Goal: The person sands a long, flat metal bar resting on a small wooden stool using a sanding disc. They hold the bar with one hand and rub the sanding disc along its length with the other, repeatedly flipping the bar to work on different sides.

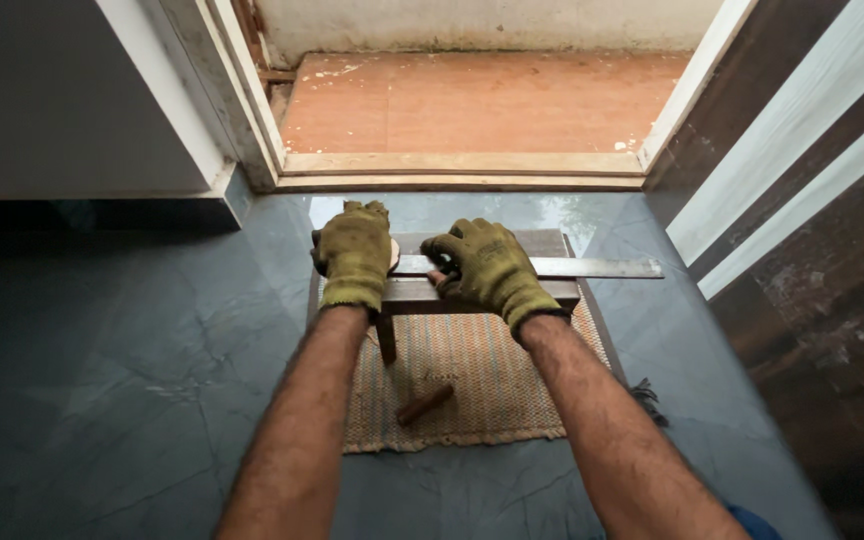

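Both hands wear olive gloves: the left hand (354, 255) lies flat, pressing one end of a long metal ruler (572, 267), and the right hand (482, 268) is curled over it just beside. The ruler rests on a small wooden stool (472, 296), reaching well past the right hand. Below the hands, a short wooden stick (424, 404) lies on a woven mat (492, 385).

olive gloves (354, 255), grey steel ruler (592, 267), striped tan mat (482, 375)

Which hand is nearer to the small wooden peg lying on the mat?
Left, by a little. The left hand is above the peg and slightly to its left; the right hand is above and further right, on the metal ruler.
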